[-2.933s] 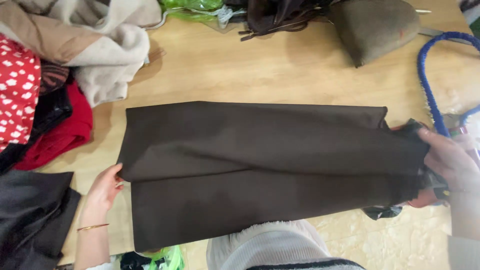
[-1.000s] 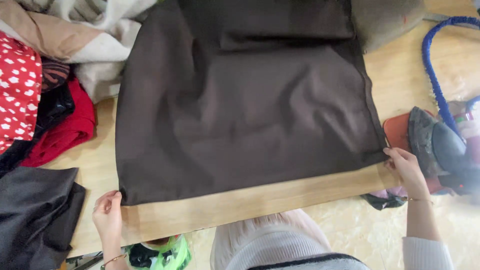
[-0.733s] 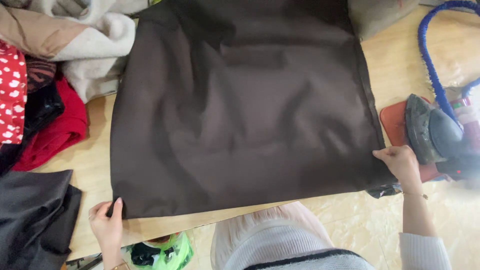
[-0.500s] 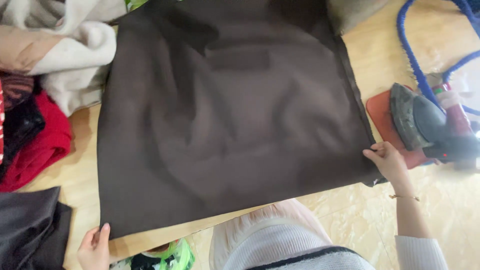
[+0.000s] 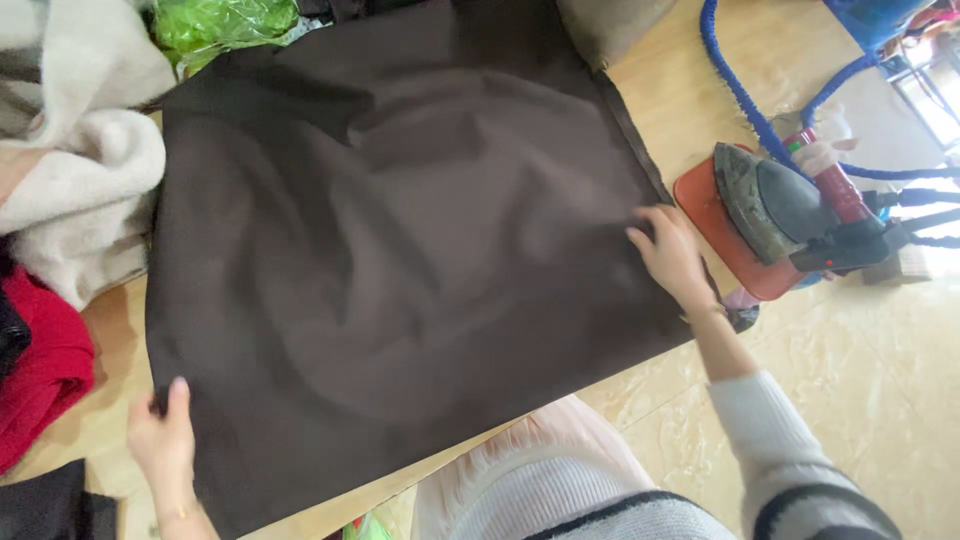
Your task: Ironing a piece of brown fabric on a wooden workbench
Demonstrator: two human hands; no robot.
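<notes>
Looking down from the head camera, one sees a large dark brown cloth spread flat over most of a pale wooden table, its near edge running along the table's front edge. The left hand rests at the cloth's near left corner, fingers curled loosely against the hem with the thumb raised; whether it pinches the fabric or only presses it cannot be told. The right hand lies palm down on the cloth close to its right edge, fingers spread flat and holding nothing. Shallow wrinkles cross the middle of the fabric.

Just beside the right hand, off the cloth, a dark steam iron sits on an orange-red pad, with a blue hose looping behind it. To the left of the cloth lie a cream fleece garment and, nearer the person, a red garment. A green plastic bag shows at the far edge, partly under the cloth. The person's light knitted sleeve fills the lower right.
</notes>
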